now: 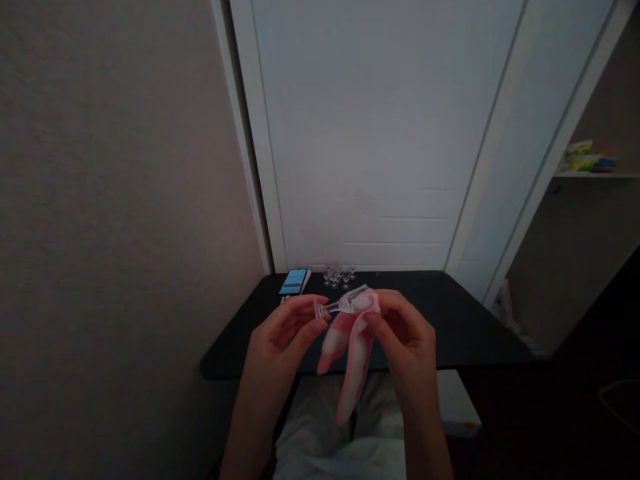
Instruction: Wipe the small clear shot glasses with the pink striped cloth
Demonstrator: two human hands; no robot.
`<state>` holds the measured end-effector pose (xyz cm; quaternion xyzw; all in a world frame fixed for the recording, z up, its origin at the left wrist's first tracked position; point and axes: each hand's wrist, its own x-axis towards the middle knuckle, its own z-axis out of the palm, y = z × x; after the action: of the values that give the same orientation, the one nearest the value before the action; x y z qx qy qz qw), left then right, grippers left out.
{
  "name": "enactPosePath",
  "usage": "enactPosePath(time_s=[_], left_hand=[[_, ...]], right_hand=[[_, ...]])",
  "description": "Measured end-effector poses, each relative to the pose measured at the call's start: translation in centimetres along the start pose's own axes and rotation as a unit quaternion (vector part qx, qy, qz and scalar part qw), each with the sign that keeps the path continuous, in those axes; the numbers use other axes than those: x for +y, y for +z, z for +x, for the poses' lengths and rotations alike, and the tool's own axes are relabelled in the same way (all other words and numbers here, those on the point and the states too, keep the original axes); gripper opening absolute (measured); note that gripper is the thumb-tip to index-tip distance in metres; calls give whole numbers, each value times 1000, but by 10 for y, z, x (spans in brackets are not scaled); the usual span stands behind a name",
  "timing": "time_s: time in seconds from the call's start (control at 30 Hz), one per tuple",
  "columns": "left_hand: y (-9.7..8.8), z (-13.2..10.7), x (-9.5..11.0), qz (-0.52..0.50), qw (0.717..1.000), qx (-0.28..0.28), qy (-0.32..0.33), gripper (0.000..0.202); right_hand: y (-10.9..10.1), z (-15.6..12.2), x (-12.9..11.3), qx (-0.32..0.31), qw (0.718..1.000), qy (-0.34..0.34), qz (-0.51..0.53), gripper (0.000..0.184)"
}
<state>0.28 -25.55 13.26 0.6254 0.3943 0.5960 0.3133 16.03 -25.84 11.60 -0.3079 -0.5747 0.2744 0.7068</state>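
Between my hands, above the near part of the dark table, a small clear stemmed glass [350,301] lies tilted on its side. My left hand [287,333] pinches it by the foot, with thumb and fingers closed. A pink and white cloth [356,347] is gripped in my right hand [406,327], pressed against the bowl and rim of the glass. Two folds of the cloth hang down towards my lap. The right fingertips behind the cloth are partly hidden.
Several small stemmed glasses [339,275] stand grouped at the back of the black table [470,327]. Left of them lies a phone [294,282] with its screen lit. Behind the table rises a white panelled door [370,133]; a wall [125,200] is close on the left.
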Motion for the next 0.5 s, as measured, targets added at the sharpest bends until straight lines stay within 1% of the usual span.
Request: enactPosePath(time_s=[0.1, 0.17, 0.3, 0.33, 0.4, 0.5], left_hand=[[1, 0, 1, 7, 1000, 3, 0, 16], [1, -1, 1, -2, 1000, 7, -2, 18], [4, -1, 1, -21, 1000, 0, -7, 37], [5, -1, 0, -18, 1000, -3, -3, 39], [6, -1, -2, -5, 1000, -4, 7, 36], [7, -1, -6, 20, 1000, 10, 19, 29]], right_hand=[[1, 0, 0, 4, 1000, 1, 3, 12], [1, 1, 2, 10, 1000, -2, 7, 13], [2, 1, 4, 13, 1000, 5, 10, 13], [2, 1, 4, 14, 1000, 10, 9, 13], [2, 2, 4, 14, 1000, 19, 6, 13], [2, 2, 4, 12, 1000, 19, 7, 12]])
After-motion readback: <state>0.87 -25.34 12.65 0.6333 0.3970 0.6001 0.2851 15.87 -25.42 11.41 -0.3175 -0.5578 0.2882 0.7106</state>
